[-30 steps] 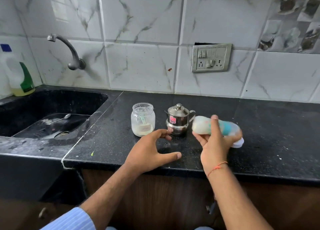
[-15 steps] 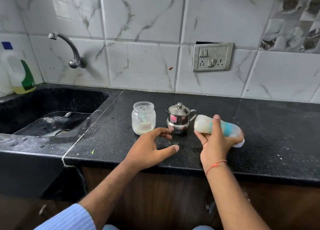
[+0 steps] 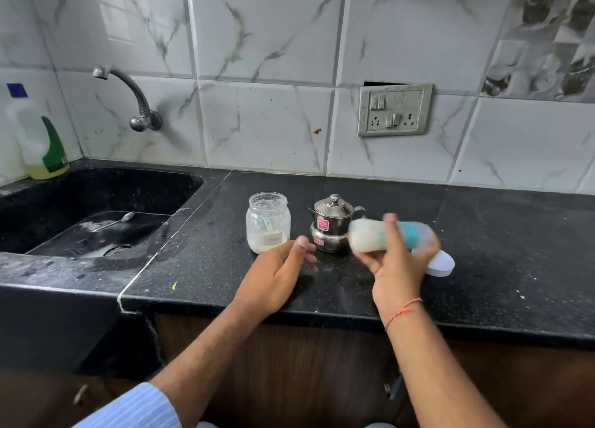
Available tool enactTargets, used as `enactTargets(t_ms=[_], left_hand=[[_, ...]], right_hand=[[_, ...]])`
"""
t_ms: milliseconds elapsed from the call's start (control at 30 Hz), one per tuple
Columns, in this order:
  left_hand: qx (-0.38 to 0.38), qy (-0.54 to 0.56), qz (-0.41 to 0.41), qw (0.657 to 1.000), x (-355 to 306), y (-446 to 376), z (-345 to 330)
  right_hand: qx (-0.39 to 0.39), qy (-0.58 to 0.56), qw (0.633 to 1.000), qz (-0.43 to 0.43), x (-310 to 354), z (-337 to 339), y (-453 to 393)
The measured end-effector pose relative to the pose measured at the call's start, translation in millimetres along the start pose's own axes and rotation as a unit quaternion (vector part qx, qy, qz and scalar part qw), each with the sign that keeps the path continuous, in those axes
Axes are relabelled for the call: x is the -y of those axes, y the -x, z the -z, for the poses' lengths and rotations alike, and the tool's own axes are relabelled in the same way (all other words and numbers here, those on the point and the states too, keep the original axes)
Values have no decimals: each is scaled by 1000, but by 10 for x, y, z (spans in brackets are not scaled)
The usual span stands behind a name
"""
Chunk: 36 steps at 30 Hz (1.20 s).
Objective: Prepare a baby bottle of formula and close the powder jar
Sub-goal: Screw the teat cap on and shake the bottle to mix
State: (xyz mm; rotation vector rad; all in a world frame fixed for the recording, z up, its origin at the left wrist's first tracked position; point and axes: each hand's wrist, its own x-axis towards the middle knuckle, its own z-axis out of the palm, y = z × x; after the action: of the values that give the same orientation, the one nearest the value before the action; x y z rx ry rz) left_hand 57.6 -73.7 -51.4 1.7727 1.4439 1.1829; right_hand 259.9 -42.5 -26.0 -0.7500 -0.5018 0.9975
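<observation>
Right hand (image 3: 397, 266) wrapped round baby bottle (image 3: 391, 236), thumb across its front, bottle lying near-horizontal above the black countertop (image 3: 499, 250) and smeared by motion blur; milky liquid inside, teal print mid-body. Bottle just right of the steel pot (image 3: 333, 223), overlapping its handle side from this angle; contact between them not readable. White lid (image 3: 441, 263) lying flat on the counter just behind and right of that hand, partly hidden by it. Thin orange thread (image 3: 402, 311) round right wrist. Left hand (image 3: 277, 273) hovering low over the counter, fingers spread and loosely bent, gripping nothing, index tip near the base of the powder jar (image 3: 268, 222) but apart from it. Jar upright, uncovered, glass clouded, pale powder in the bottom and a light scoop handle leaning inside. Pot upright with knobbed cover on, red sticker facing camera, standing just right of the jar. Black sink (image 3: 96, 199) at left with a spoon (image 3: 114, 221) in the basin near the drain. Curved tap (image 3: 128, 96) on the tiled wall above it. Detergent bottle (image 3: 40, 144) with green label on the far left corner ledge. Switch plate (image 3: 394, 109) on the wall behind the pot. Striped blue sleeve (image 3: 135, 408) at bottom left.
</observation>
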Motion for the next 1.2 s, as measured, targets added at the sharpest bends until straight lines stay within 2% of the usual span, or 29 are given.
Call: enactTargets(t_ms=[33, 67, 133, 167, 200, 300, 333, 400, 433, 467, 567, 600, 667, 700, 733, 833, 867, 967, 1000, 1033, 1100, 1133, 1200], left_hand=[[-14, 1, 8, 1000, -17, 2, -13], [-24, -5, 16, 1000, -38, 6, -21], [-25, -35, 17, 999, -41, -1, -51], [-26, -53, 11, 998, -36, -11, -58], [-28, -62, 6, 998, -34, -22, -50], [-25, -50, 3, 998, -25, -34, -27], [-29, -49, 1, 998, -23, -28, -26], [-32, -59, 8, 998, -15, -27, -38], [-33, -63, 10, 997, -12, -28, -39], [-35, -58, 10, 998, 0, -37, -36], [-40, -39, 2, 998, 28, -52, -49], [-38, -52, -4, 998, 21, -52, -53], [-21, -74, -10, 997, 23, -62, -58], [-14, -78, -13, 997, 42, -68, -59], [-12, -73, -14, 997, 57, -67, -52], [-1, -52, -23, 998, 79, -52, -42], [1, -57, -30, 998, 78, -39, -42], [7, -63, -39, 997, 69, -25, -33], [4, -60, -42, 997, 72, -25, -29], [3, -57, -44, 997, 67, -24, -26], [6, -48, -50, 998, 40, -8, -32], [2, -46, -52, 998, 41, -6, -39], [2, -56, -47, 997, 30, 0, -39]], right_hand=[[-29, -46, 999, -8, 22, 23, -41], [-15, -36, 999, -20, 40, 9, -33], [87, 108, 990, -26, -24, 12, 47], [113, 134, 984, -21, -44, 13, 80], [102, 133, 986, -10, -52, -4, 59], [-9, -4, 1000, -5, 11, 39, -34], [8, 8, 1000, -12, 30, 22, -13], [123, 137, 983, -19, -36, 20, 73], [147, 155, 977, -19, -51, 12, 117], [127, 149, 981, -10, -59, -11, 101], [-29, -12, 1000, 5, 7, 27, -38], [-21, -9, 1000, -3, 31, 14, -33], [103, 127, 986, -23, -12, 14, 52], [145, 151, 978, -30, -27, 15, 103], [141, 149, 978, -21, -32, -10, 109], [-16, -9, 1000, 2, 14, 23, -22], [-18, -21, 1000, -8, 31, 21, -34], [137, 133, 981, -34, -18, 17, 88], [141, 141, 980, -26, -26, -2, 91], [103, 119, 988, -13, -18, -19, 66], [-7, 0, 1000, -7, 15, 19, -26], [-21, -21, 999, -19, 29, 10, -35], [73, 87, 993, -40, -15, -10, 25]])
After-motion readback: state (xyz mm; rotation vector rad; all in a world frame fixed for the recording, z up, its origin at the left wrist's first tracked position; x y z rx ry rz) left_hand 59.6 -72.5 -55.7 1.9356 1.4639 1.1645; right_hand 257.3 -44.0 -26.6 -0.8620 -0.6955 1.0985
